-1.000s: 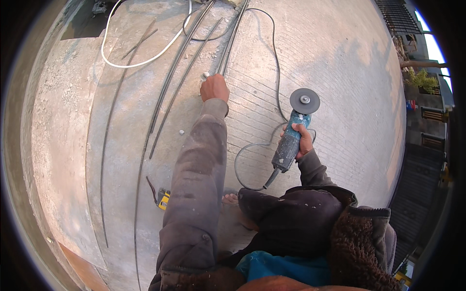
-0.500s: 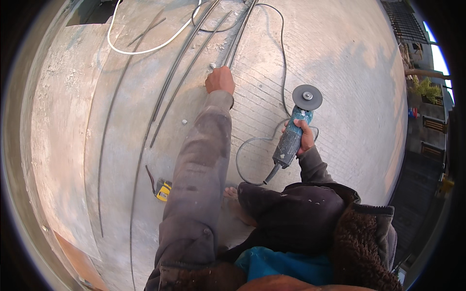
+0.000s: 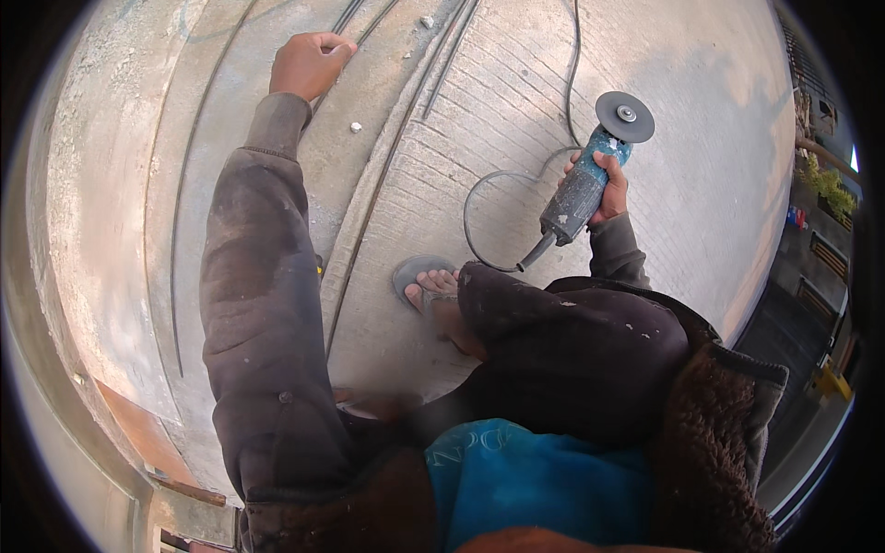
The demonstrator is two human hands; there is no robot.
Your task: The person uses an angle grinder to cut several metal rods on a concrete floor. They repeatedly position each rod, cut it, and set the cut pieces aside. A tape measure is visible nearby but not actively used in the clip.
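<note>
While the right hand (image 3: 610, 190) has its fingers around the grinder (image 3: 575, 195), the left hand (image 3: 308, 65) curls at a rod (image 3: 378, 20) toward the concrete floor's (image 3: 705, 189) left edge; can't tell if gripped. Grinder's likely heavy, disc (image 3: 626, 117) brittle: hold the body. Rod's probably stiff: grab mid-length.

Teal and grey angle grinder (image 3: 573, 197), slanted, disc (image 3: 626, 115) foremost

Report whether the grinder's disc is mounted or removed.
Mounted: the grey disc sits on the grinder, metal fastener at its centre. Whether it spins, I cannot tell.
</note>
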